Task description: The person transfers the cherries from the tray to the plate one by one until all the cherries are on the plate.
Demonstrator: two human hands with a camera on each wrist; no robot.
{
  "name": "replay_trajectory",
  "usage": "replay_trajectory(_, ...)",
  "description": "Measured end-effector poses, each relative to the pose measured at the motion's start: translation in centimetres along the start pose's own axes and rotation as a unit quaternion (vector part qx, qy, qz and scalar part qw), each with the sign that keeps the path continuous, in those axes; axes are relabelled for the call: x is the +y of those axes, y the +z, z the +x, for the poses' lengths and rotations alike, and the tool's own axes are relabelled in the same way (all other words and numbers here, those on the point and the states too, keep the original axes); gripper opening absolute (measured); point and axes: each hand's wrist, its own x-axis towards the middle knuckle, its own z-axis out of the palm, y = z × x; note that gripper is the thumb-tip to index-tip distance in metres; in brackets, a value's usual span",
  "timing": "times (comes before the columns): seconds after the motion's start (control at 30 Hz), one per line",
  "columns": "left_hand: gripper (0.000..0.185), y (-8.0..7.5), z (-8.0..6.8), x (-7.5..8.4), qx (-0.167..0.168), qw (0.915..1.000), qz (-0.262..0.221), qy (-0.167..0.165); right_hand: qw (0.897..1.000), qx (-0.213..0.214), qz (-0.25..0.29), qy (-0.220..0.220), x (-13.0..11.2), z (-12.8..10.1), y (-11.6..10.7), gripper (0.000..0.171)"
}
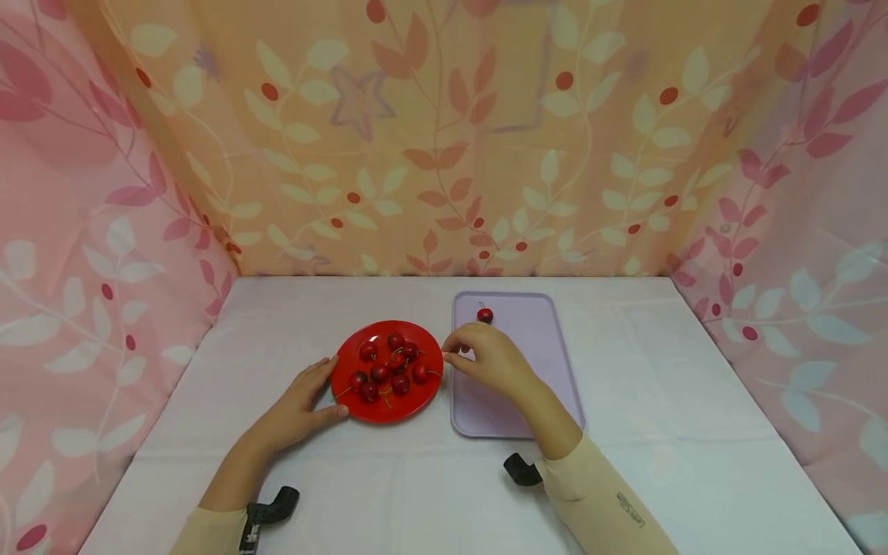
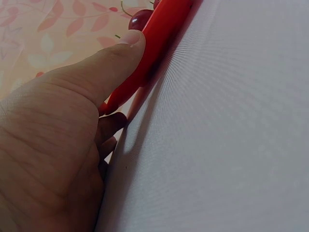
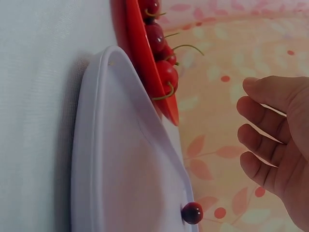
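Note:
A red plate [image 1: 388, 414] bears a pile of several dark red cherries [image 1: 399, 383] with green stems. My left hand [image 1: 303, 406] holds this plate at its left rim. In the left wrist view the left thumb [image 2: 113, 60] lies over the rim, with fingers partly hidden beyond it. My right hand [image 1: 496, 357] hovers between the plate and the lilac tray [image 1: 513, 416], its fingers loosely bent with nothing between them. One cherry [image 1: 485, 315] lies near the tray's far left corner; another cherry [image 1: 466, 349] is mostly hidden by the right hand. The right wrist view shows a cherry [image 3: 192, 212] on the tray.
A white cloth [image 1: 402, 493] covers the table. The tray stands just right of the plate, with a narrow gap between them. Floral curtains [image 1: 430, 154] close off the back and both sides. Black wrist mounts [image 1: 277, 506] stick out from the sleeves.

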Motion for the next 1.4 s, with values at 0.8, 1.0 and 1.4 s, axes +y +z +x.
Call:
replay_trajectory(0.8,0.098,0.0,-0.1,0.2,-0.002,1.0,0.0,-0.005,0.998,0.027,0.047,0.009,3.7,-0.7,-2.9,0.013)
replay_trajectory(1.0,0.097,0.2,-0.5,0.2,0.003,1.0,-0.003,-0.007,0.997,0.025,0.072,0.026,5.8,0.4,-3.6,0.012)
replay_trajectory(1.4,0.099,0.1,-0.1,0.2,0.002,1.0,0.003,-0.004,0.998,-0.007,0.037,0.06,11.3,4.3,-4.5,0.019)
